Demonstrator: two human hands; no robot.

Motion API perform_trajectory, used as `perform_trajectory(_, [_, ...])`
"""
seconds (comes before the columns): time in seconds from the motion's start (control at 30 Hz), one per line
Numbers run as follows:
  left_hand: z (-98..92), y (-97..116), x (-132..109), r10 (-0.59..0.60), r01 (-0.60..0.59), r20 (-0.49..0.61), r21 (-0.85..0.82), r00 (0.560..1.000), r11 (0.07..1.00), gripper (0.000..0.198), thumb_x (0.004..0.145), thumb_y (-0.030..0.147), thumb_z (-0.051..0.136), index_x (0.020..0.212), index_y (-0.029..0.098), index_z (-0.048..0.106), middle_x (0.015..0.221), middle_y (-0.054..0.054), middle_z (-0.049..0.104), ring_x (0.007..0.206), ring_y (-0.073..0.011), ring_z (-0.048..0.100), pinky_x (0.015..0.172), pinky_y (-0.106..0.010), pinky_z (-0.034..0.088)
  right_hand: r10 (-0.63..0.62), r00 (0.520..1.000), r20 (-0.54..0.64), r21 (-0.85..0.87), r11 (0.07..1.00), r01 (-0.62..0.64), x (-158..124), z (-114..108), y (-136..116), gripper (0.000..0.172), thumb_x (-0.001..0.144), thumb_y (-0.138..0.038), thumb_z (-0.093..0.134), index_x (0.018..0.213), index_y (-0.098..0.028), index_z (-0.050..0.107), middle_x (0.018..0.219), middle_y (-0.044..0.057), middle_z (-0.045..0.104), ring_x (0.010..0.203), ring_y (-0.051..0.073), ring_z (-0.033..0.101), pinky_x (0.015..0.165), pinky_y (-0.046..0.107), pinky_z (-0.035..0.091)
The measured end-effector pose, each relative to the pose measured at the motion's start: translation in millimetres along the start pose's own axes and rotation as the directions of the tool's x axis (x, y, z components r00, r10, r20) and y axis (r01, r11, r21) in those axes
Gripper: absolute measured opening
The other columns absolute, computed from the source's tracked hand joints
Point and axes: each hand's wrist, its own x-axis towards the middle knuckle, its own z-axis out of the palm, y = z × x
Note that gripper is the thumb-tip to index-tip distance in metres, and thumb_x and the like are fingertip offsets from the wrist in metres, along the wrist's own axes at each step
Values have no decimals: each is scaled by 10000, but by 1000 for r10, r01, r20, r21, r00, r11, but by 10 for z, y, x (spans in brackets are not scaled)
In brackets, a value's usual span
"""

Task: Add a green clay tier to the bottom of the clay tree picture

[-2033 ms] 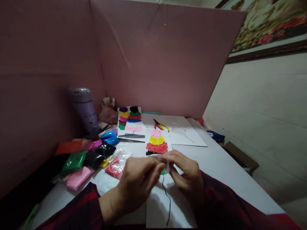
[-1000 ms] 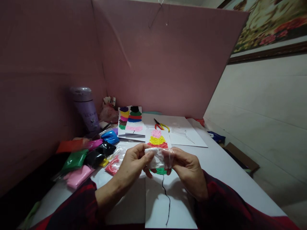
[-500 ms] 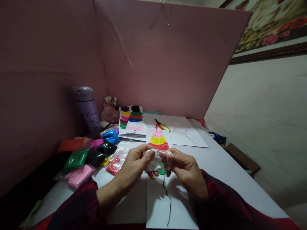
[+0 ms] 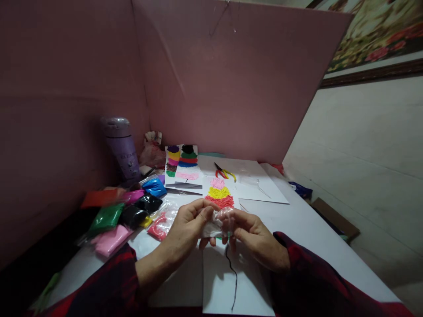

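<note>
A clear plastic bag with white clay [image 4: 212, 228] is held up between both hands over the table. My left hand [image 4: 189, 223] pinches its left side, thumb on top. My right hand [image 4: 255, 237] has its fingers closed on the clear right end of the bag. Beneath them lies a white card [image 4: 218, 281] with clay bands in pink, yellow and red [image 4: 219, 192]; a bit of green shows under the hands. From there a thin black wavy line [image 4: 235, 277] runs down the card. The middle of the design is hidden by the hands and bag.
Several clay packets, among them a green one [image 4: 106, 219] and a blue one [image 4: 154, 187], pile up at left beside a purple bottle [image 4: 123, 152]. Two finished-looking cards [image 4: 187, 164] stand behind. Scissors with red and yellow handles [image 4: 225, 173] lie on a white board [image 4: 251, 169].
My right hand has moved slightly left, closer to my left hand, and its fingers have shifted along the bag. The view has shifted a little.
</note>
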Motion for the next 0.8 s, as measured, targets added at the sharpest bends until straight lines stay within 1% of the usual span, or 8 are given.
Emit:
perform_trajectory(0.13, [7,-14,6,1,-1,3,-40,1000,999,286,843,414,564,857,129,547,609,-17,620,440,-104,562,356,-156,377,-26,999,-23,42,999,27,6,8,-15,161,800,-185,574,938,-191,655,690,2,601,575,107,544,484,218,464])
perform_trajectory(0.27, [-8,-25,20,26,-27,-19,-51,999,998,273,854,406,560,858,134,539,615,-3,604,453,-105,569,362,-159,406,-47,993,-108,77,995,56,13,19,4,232,766,-187,625,983,-182,706,723,16,613,603,108,549,490,216,460])
perform_trajectory(0.33, [-13,-25,27,26,-27,-14,-48,1000,998,272,865,400,549,868,129,544,627,-5,605,456,-102,568,366,-160,412,-53,992,-112,85,994,63,15,20,11,269,766,-199,631,1019,-181,721,679,8,589,575,100,526,488,225,460])
perform_trajectory(0.4, [-15,-22,29,19,-19,3,-51,1000,999,269,870,397,543,869,129,542,645,-15,619,459,-103,573,365,-160,414,-43,996,-81,73,996,49,16,18,10,292,783,-213,621,1056,-190,721,646,-3,565,541,89,499,482,234,455])
perform_trajectory(0.47, [-15,-19,27,16,-15,8,-61,1000,998,265,864,396,551,870,132,540,649,-15,626,457,-107,578,363,-164,419,-7,999,-42,54,999,9,14,17,5,315,799,-216,604,1096,-210,708,641,-9,556,524,83,494,468,225,436])
perform_trajectory(0.6, [-15,-18,20,18,-20,-24,-69,1000,997,274,844,400,576,886,131,553,614,8,599,444,-108,574,361,-172,430,55,998,23,50,997,-57,6,16,3,345,786,-205,602,1120,-217,689,652,-12,574,521,79,516,443,198,394])
perform_trajectory(0.7, [-17,-23,17,15,-17,-46,-56,999,998,275,842,398,575,889,128,560,581,22,578,425,-101,556,365,-178,436,85,994,63,81,993,-90,3,5,16,358,785,-222,599,1136,-184,659,648,-7,606,521,89,541,462,217,421])
perform_trajectory(0.8, [-14,-32,10,14,-17,-56,-48,998,999,276,834,397,585,889,126,570,590,25,574,418,-100,551,365,-186,443,145,981,130,108,981,-160,3,-17,31,401,777,-210,572,1176,-167,592,627,-13,637,494,99,576,491,238,456])
